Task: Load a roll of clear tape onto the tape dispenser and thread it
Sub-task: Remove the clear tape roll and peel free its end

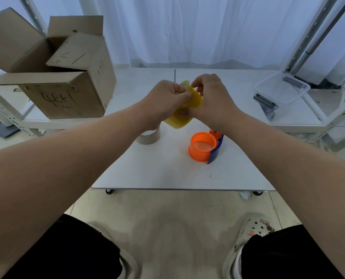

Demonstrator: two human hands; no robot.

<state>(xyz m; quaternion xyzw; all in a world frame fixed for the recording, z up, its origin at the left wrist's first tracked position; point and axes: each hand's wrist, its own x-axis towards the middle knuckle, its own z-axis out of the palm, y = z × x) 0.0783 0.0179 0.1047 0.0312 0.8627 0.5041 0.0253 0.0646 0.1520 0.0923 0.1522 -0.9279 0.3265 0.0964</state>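
A yellowish roll of clear tape (178, 118) is held up above the white table (167, 174), between both hands. My left hand (165, 97) grips its left side with curled fingers. My right hand (211, 95) pinches at the roll's upper edge, its thumb pressed on the roll's face. On the table below lies the tape dispenser, with an orange hub (201, 147) and a blue body (217, 150); no roll sits on it. A pale second tape roll (149, 137) lies flat beside my left wrist, partly hidden by it.
An open cardboard box (66, 77) stands at the table's back left. A clear plastic tub (282, 90) rests on a side shelf at the right, with metal frame posts (312, 33) behind it. My feet and knees are under the table's near edge.
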